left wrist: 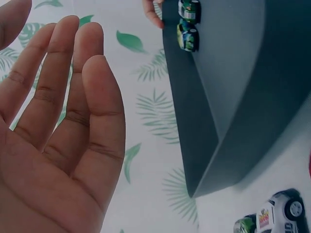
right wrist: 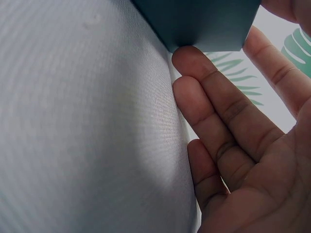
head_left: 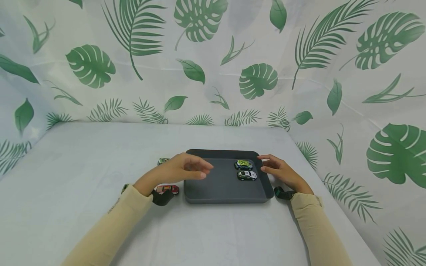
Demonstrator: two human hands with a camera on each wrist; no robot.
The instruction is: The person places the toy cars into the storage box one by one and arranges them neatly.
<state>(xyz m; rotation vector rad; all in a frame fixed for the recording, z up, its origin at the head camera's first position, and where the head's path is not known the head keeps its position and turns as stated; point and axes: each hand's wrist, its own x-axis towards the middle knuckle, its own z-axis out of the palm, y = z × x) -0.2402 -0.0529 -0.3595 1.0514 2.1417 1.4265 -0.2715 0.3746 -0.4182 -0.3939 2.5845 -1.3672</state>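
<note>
My left hand [head_left: 181, 168] hovers over the left side of a dark grey tray [head_left: 229, 201], fingers extended and nothing held. In the left wrist view its palm and loosely straight fingers show. My right hand [head_left: 279, 171] is at the tray's right wall, thumb and index fingertips right at the rim. The right wrist view shows its other fingers [right wrist: 194, 104] resting low by the tray's outer wall, near the cloth. Inside the tray, toward the right, a green-and-yellow toy car [head_left: 243, 165] stands behind a white toy car [head_left: 247, 176].
Left of the tray, a red toy car [head_left: 167, 189] stands beside my left wrist. A green toy car [head_left: 163, 161] is partly hidden behind the left hand. The left wrist view shows a white toy car [left wrist: 279, 213] outside the tray. Leaf-printed cloth [head_left: 213, 74] hangs behind the white table [head_left: 83, 155].
</note>
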